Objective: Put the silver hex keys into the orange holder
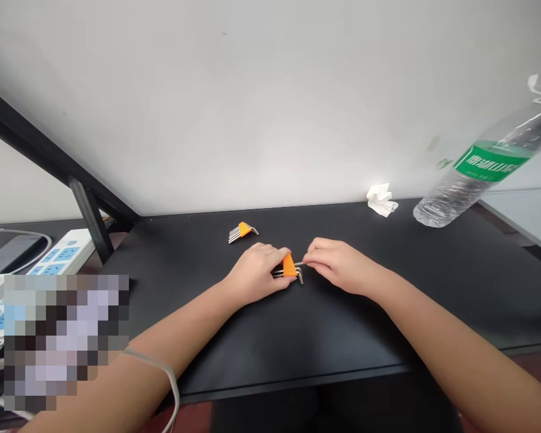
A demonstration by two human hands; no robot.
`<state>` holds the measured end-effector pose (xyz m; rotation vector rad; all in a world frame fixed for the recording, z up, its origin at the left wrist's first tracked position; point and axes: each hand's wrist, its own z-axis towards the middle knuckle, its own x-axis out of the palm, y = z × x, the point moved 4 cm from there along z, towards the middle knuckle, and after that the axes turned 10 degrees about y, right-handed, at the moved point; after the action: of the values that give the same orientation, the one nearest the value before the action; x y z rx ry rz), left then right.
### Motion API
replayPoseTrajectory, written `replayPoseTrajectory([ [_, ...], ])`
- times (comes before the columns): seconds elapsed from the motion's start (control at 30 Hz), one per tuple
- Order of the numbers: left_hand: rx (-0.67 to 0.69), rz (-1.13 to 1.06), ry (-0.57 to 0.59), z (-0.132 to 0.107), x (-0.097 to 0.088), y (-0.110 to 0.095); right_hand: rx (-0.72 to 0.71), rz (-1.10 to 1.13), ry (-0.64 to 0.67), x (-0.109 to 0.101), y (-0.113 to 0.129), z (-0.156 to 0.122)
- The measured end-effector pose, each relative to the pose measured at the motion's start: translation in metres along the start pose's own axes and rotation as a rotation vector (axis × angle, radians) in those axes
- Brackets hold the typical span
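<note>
My left hand (pixel 261 272) grips an orange hex key holder (pixel 289 265) between thumb and fingers, low over the black table. A few L-shaped hex keys (pixel 301 276) sit in the holder, their bent ends pointing right. With its fingers pinched, my right hand (pixel 332 262) holds the end of one hex key (pixel 299 263) at the holder's right side. Behind my left hand lies a second orange holder (pixel 244 229) filled with several hex keys.
The black table (pixel 342 343) meets a pale wall. A crumpled tissue (pixel 381 200) and a large clear bottle with a green label (pixel 491 161) stand at the back right. At left are white power strips (pixel 58 258), a white cable (pixel 162 365) by my forearm and a black metal bar (pixel 54 156).
</note>
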<state>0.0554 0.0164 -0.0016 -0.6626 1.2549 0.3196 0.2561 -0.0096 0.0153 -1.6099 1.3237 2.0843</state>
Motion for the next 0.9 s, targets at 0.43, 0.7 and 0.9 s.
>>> replayPoseTrajectory([
  [0.43,0.066,0.011,-0.096,-0.001,-0.007,-0.004,0.162,0.774,0.02,0.017,-0.007,0.013],
  [0.7,0.192,-0.108,-0.235,-0.007,-0.016,-0.012,0.016,1.072,0.235,0.034,-0.011,0.016],
  [0.9,0.127,-0.161,-0.167,-0.006,-0.012,-0.009,0.028,0.978,0.215,0.038,-0.009,0.019],
])
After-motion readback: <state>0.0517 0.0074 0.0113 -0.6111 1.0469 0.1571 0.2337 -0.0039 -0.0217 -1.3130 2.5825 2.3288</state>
